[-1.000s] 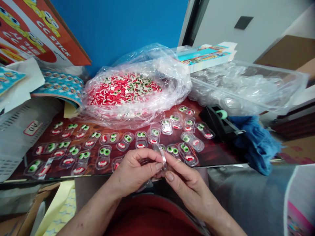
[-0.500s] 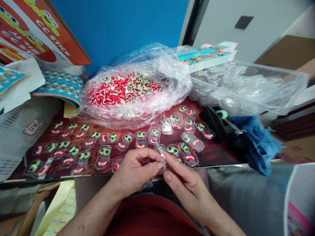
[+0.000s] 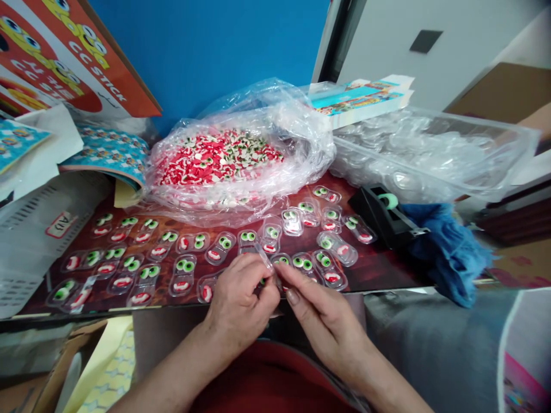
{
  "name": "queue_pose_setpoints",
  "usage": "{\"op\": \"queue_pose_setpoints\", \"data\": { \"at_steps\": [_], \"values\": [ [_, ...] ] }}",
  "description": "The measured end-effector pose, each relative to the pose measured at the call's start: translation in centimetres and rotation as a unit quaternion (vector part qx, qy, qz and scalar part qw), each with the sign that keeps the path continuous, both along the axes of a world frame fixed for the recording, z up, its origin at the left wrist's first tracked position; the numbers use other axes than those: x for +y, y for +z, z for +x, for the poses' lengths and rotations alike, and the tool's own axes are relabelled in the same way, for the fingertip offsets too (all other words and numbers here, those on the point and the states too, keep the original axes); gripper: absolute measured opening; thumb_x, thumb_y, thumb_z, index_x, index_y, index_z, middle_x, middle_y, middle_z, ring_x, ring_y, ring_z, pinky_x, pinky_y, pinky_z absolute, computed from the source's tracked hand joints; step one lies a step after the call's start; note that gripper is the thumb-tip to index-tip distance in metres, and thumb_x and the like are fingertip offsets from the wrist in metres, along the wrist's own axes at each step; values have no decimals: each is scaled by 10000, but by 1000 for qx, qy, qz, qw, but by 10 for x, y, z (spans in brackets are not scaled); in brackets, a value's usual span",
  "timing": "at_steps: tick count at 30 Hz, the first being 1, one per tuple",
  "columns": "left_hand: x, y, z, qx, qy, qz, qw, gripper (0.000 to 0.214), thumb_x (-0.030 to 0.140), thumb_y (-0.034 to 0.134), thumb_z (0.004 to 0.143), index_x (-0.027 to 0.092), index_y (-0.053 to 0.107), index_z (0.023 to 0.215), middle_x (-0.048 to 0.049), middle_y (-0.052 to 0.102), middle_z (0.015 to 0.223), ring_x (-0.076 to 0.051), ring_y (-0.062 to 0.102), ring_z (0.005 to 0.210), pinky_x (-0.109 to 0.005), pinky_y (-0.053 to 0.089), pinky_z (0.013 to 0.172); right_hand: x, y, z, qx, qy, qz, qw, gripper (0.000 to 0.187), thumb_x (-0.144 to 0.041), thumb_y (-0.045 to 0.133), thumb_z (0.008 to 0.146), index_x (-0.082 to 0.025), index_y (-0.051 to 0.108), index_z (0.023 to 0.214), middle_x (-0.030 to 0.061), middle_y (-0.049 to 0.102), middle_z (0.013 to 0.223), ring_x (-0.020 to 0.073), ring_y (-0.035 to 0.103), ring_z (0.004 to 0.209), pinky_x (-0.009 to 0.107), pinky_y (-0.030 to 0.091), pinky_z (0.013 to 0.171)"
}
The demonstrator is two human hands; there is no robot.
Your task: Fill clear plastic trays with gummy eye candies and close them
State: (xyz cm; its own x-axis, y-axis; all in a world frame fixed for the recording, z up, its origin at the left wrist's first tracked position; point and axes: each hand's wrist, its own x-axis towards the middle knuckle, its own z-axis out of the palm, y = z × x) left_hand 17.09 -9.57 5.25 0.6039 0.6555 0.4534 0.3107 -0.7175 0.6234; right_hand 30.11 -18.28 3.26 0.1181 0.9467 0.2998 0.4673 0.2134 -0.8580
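Between my hands, just above the table's front edge, is a small clear plastic case [image 3: 264, 258], seen edge-on and partly hidden by my fingers. My left hand [image 3: 243, 295] has its fingers curled and pressed around the case's lower left side. From the other side, my right hand [image 3: 325, 318] pinches it with thumb and forefinger. Around them lie several similar clear cases with green eye pieces and red mouth pieces, such as this case [image 3: 182, 275] left of my hands and this case [image 3: 330, 269] to the right.
A plastic bag [image 3: 301, 155] full of red, white and green pieces sits behind the cases. At right are a clear bin [image 3: 473, 183] of plastic shells, a black tape dispenser [image 3: 374, 215] and a blue cloth [image 3: 447, 246]. A grey basket [image 3: 26, 246] stands at left.
My left hand has turned and its fingers have curled in more tightly. The case has tilted and shifted slightly left, while my right hand has stayed nearly in place.
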Motion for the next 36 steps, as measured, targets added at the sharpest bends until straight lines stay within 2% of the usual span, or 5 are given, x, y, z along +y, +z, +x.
{"op": "queue_pose_setpoints", "data": {
  "at_steps": [5,14,23,32,36],
  "values": [
    [0,-4,-1,42,-12,86,995,137,73,495,739,138,614,715,-151,593,1110,-211,596,906,-349,497,791,5,-1,2,59,-19,-25,998,456,-161,499,857,-308,470,1288,7,654,1108,158,641,941,294,533,840],
    [-4,-16,0,78,-12,161,984,75,117,537,744,121,612,742,-160,645,1076,-253,610,905,-400,513,803,12,-4,4,220,-18,-114,969,460,-223,520,834,-274,469,1288,-13,702,903,134,657,759,288,562,729],
    [-10,-16,2,86,-12,153,984,86,117,521,747,108,607,744,-163,651,1036,-261,605,894,-428,520,791,10,-3,10,277,25,-114,954,651,-170,509,806,-235,240,1395,-20,672,813,107,634,765,223,516,660],
    [-15,-21,7,109,14,146,983,85,124,506,763,120,591,763,-156,645,1051,-265,606,860,-424,536,731,19,-1,-10,322,-109,-107,934,528,-110,494,680,-203,431,1197,-37,644,703,94,607,636,203,494,605],
    [-16,-20,10,98,21,152,983,139,120,460,793,116,576,869,-157,645,1071,-255,615,862,-410,545,720,17,-1,-14,292,-133,-68,945,561,-109,465,703,-210,393,1250,-48,633,688,87,601,609,189,491,570]
  ]
}}
